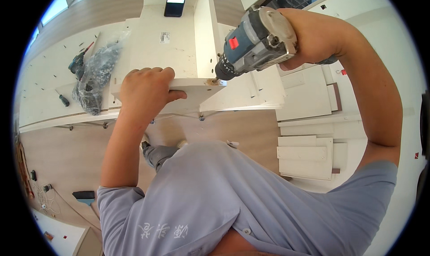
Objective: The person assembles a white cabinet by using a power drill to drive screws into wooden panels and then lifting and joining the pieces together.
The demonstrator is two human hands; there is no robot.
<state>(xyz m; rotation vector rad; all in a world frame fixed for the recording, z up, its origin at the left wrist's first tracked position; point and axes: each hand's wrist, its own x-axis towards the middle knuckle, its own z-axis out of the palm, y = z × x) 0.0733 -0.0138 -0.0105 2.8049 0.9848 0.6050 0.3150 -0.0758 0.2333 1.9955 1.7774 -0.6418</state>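
Head: right hand [313,36] (elbow [386,137] out) around drill [255,43]

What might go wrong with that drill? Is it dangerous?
The blue-grey power drill might slip along the white flat board toward the bare left hand, whose fingers grip that board. The drill's tip sits near the board's end, by a rough brown patch, so the edge could chip.

Three white characters [164,230] run in a row across the chest of my grey shirt [192,184], upside down from where I look; a small white label [165,37] with fine dark print sits on the cream panel [145,49], too small to read, like the dark phone's [175,7] lit screen
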